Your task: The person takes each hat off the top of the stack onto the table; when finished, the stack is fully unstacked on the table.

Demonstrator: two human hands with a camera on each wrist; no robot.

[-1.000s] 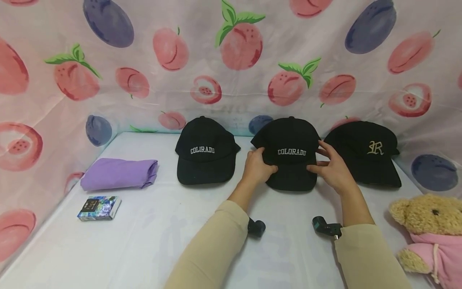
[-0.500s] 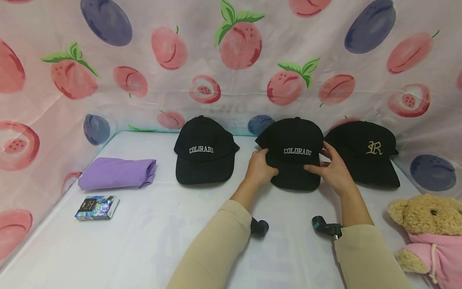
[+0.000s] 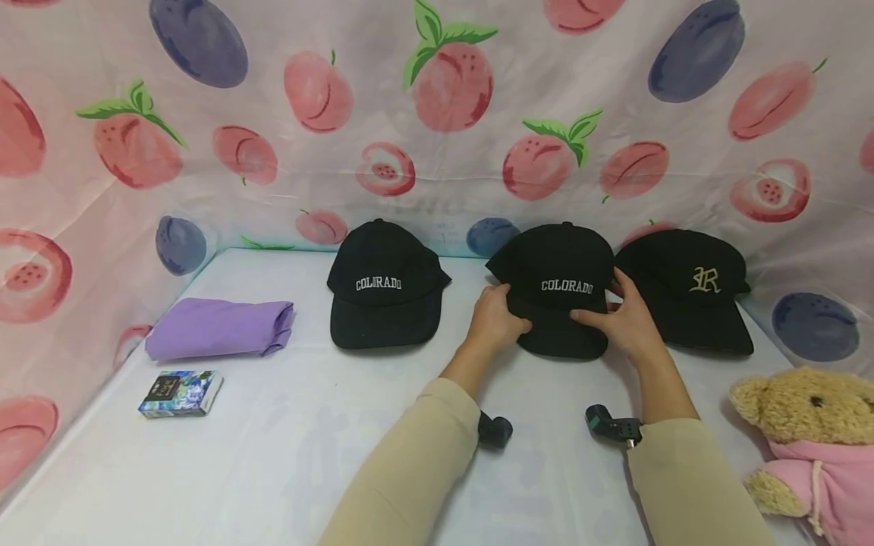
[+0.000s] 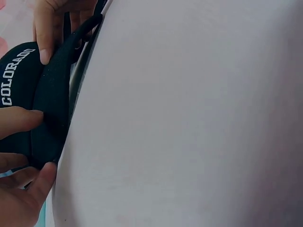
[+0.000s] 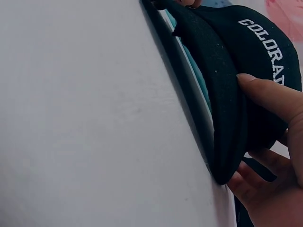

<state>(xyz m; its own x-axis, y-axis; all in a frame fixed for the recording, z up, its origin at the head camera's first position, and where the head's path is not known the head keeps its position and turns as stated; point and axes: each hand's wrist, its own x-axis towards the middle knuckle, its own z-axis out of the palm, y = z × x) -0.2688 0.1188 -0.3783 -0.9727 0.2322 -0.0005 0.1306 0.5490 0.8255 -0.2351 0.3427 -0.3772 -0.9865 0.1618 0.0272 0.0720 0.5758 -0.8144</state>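
In the head view, a black baseball cap (image 3: 560,262) with white "COLORADO" lettering stands on the white table between both hands. My left hand (image 3: 493,320) grips its left side, thumb on the brim. On the opposite side my right hand (image 3: 627,318) holds it, the thumb on the front near the brim seam. The right wrist view shows the right thumb (image 5: 270,92) pressed on the cap and the other fingers at its side edge. A second black COLORADO cap (image 3: 385,284) stands to the left. Close by on the right is a black cap (image 3: 690,288) with a gold emblem.
Toward the left lie a folded purple cloth (image 3: 218,330) and a small blue patterned box (image 3: 180,394). A teddy bear (image 3: 812,440) in pink sits at the right front. Behind the table hangs a fruit-print curtain (image 3: 437,182).
The middle cap has shifted a little to the right, toward the gold-emblem cap, and turned slightly. My left hand has moved right with it, while the right hand stays nearly in place.
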